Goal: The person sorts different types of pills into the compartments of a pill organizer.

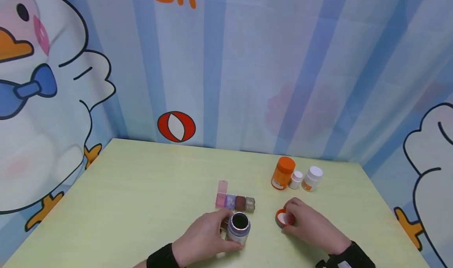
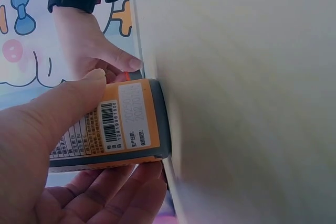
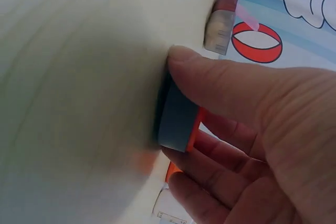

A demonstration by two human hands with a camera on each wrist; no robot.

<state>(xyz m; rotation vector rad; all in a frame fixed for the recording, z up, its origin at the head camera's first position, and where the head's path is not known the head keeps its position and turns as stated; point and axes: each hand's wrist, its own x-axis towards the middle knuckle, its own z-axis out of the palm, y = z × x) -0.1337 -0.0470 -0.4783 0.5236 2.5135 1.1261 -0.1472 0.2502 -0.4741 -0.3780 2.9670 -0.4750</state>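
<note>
My left hand (image 1: 205, 236) grips a grey bottle (image 1: 239, 235), thumb on one side and fingers on the other. Its mouth is uncapped and dark inside. An orange label with a barcode (image 2: 110, 125) shows on the bottle in the left wrist view. With thumb and fingertips, my right hand (image 1: 313, 225) pinches a grey cap (image 3: 179, 119) low at the tabletop, its orange-red rim and pale inside facing up in the head view. Just beyond the bottle sits a small pill organizer (image 1: 240, 203) with pink, purple, brown and grey compartments; the pink lid (image 1: 222, 186) stands open.
Behind the right hand stand an orange bottle (image 1: 283, 173), a small white bottle (image 1: 295, 179) and a larger white bottle (image 1: 312, 178). The pale yellow table (image 1: 159, 181) ends at a blue striped curtain (image 1: 244, 63) printed with ducks.
</note>
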